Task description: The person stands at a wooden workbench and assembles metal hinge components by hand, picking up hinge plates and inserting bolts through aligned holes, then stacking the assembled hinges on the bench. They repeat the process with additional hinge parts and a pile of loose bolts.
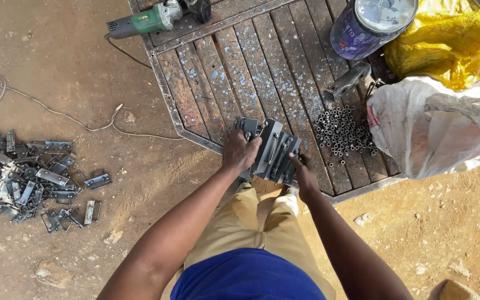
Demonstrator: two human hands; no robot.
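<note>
Both hands, left hand (241, 151) and right hand (305, 173), clasp stacked metal brackets (273, 151) at the bench (218, 83) edge, where loosened grips could spill them.

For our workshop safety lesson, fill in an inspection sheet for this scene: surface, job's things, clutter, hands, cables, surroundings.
Surface: worn wooden plank table with a metal frame, paint-speckled.
Job's things: grey metal bracket assembly at the table's near edge; heap of small dark metal tubes beside it.
Clutter: purple paint tin, yellow plastic sack, white woven sack, green angle grinder.
Hands: left hand rests on the assembly; right hand touches its right edge; the grip itself is hidden.
Cables: pale cord trailing over the ground.
Surroundings: bare dirt ground; pile of grey metal latches.
</note>
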